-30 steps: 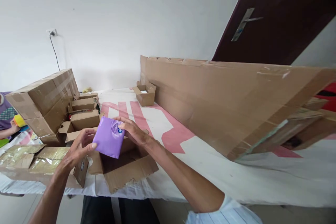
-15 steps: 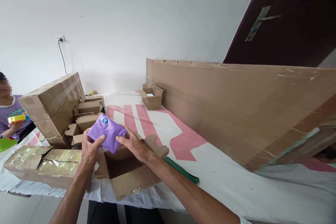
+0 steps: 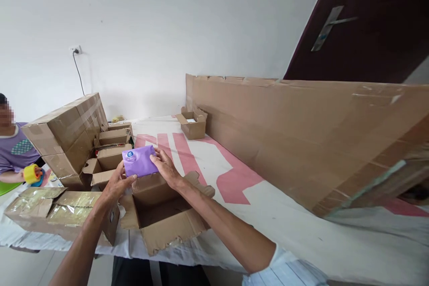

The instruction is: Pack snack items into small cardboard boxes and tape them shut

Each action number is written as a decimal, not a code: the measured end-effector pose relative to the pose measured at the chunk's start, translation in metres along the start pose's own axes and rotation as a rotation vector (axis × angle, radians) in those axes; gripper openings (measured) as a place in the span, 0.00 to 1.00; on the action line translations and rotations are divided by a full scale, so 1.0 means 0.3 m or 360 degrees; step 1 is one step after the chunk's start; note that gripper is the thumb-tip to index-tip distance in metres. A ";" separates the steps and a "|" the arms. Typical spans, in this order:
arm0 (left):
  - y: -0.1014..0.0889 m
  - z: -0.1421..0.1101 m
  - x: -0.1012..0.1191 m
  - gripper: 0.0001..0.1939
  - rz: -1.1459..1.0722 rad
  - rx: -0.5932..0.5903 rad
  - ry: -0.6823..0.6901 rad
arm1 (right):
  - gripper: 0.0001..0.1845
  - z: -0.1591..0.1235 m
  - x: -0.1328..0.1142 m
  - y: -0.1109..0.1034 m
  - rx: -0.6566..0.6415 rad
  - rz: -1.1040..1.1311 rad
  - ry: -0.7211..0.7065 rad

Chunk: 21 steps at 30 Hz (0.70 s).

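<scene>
A purple tissue pack (image 3: 140,161) with a round blue logo is held up between my two hands. My left hand (image 3: 118,182) grips its lower left side, thumb on the front face. On the pack's right end, my right hand (image 3: 165,167) closes with thumb in front and fingers behind. Below and in front of my hands stands an open cardboard box (image 3: 174,231) with torn flaps spread out. Its visible inside is bare cardboard, though my right forearm covers part of it.
A taped carton (image 3: 75,208) lies at left, with stacked cartons (image 3: 63,129) and open boxes (image 3: 114,154) behind it. A small open box (image 3: 193,130) stands near the long cardboard panel (image 3: 284,143). At far left a person (image 3: 16,152) holds yellow tape (image 3: 31,173).
My hands have turned the tissue pack from a tilted to a nearly level position, shifting it slightly. The person at left has lowered the yellow tape to the table.
</scene>
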<state>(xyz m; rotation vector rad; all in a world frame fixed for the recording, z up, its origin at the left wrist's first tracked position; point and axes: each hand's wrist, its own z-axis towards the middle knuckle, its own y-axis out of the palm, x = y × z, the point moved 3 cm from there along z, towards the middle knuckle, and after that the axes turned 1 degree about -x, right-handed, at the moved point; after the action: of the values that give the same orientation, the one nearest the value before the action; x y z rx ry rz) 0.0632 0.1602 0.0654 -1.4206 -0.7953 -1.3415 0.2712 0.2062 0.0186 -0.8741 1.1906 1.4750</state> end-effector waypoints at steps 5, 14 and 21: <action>0.015 -0.002 0.019 0.38 -0.0061 -0.0034 -0.0049 | 0.31 0.007 0.056 -0.012 0.0006 -0.0031 0.0064; 0.018 0.010 -0.012 0.35 -0.0085 -0.0070 -0.0118 | 0.32 -0.006 0.085 -0.022 -0.0007 -0.0036 0.0115; 0.027 0.005 0.014 0.37 -0.0207 -0.0062 -0.0116 | 0.34 -0.012 0.075 -0.019 -0.0027 -0.0016 0.0121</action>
<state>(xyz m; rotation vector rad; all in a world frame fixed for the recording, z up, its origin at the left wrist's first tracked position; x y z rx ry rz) 0.0719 0.1584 0.0679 -1.4763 -0.9275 -1.4166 0.2712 0.2085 -0.0049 -0.9535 1.2290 1.4569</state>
